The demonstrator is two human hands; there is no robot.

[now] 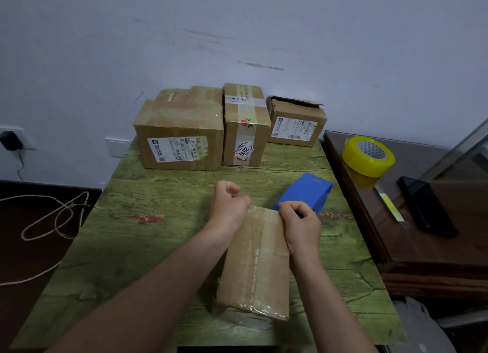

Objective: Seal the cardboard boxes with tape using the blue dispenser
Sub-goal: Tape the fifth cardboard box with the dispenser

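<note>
Locate the flat cardboard box on the green wood-grain counter, near you and slightly right of center, with its long axis running from near to far. Clear tape covers its top face along the center seam and across the far end. Your left grip sits at the far left corner of this box, wrist against the box edge, fingers curled into the palm with nothing visible inside them. Your right grip sits at the far right corner, narrow, thumb and forefinger brought together at the box edge; you cannot tell whether they pinch tape, the box or the tool behind them. The blue dispenser lies on the counter just beyond the right grip, tilted toward far right and partly hidden by the fingers. Along the far edge of the counter stand three more boxes: a large labelled box at left, a taped upright box touching it at center, and a small box with its top flaps raised at right. A yellow tape roll and a dark phone rest on the brown side table to the right. A pale cord lies looped to the left.
</note>
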